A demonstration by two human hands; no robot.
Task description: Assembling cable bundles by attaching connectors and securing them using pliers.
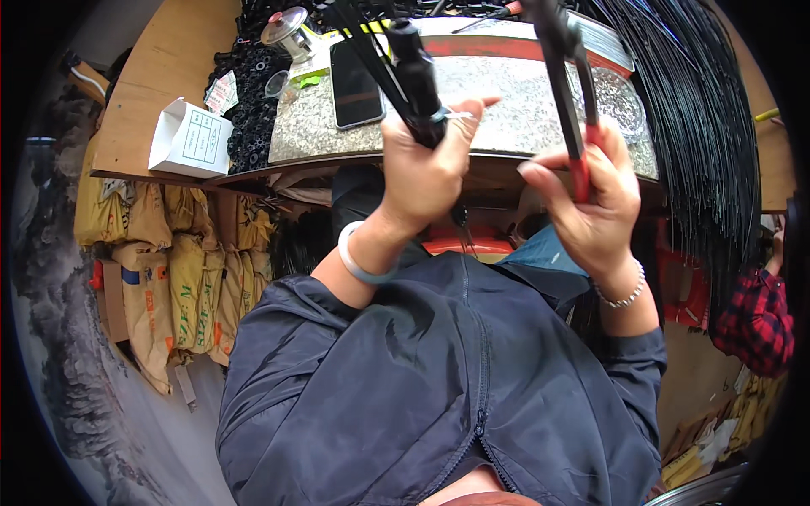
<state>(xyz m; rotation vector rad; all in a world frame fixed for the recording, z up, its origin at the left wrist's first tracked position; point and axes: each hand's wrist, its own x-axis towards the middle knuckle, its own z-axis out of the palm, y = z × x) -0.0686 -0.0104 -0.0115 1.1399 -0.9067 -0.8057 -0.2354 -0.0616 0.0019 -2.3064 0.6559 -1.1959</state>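
Note:
My left hand (419, 181) is closed around what looks like a black umbrella frame (413, 72), a thick dark tube with thin black ribs slanting up beside it. A thin whitish strand (456, 115) crosses the frame near my thumb. In my right hand (601, 207) are long dark pliers (569, 105) with red grips, held upright and apart from the frame. Their jaws run up to the top edge of the picture, so I cannot tell how they stand. Both hands are raised over the near edge of a speckled stone slab (304, 131).
A dark phone (357, 84) lies on the slab. Left of it are small black parts (246, 126), an open white box (192, 139) and a lidded metal pot (291, 32). Long black rods (696, 118) hang over the right side. Yellow sacks (152, 287) stand at left; a person's checked sleeve (759, 312) shows at right.

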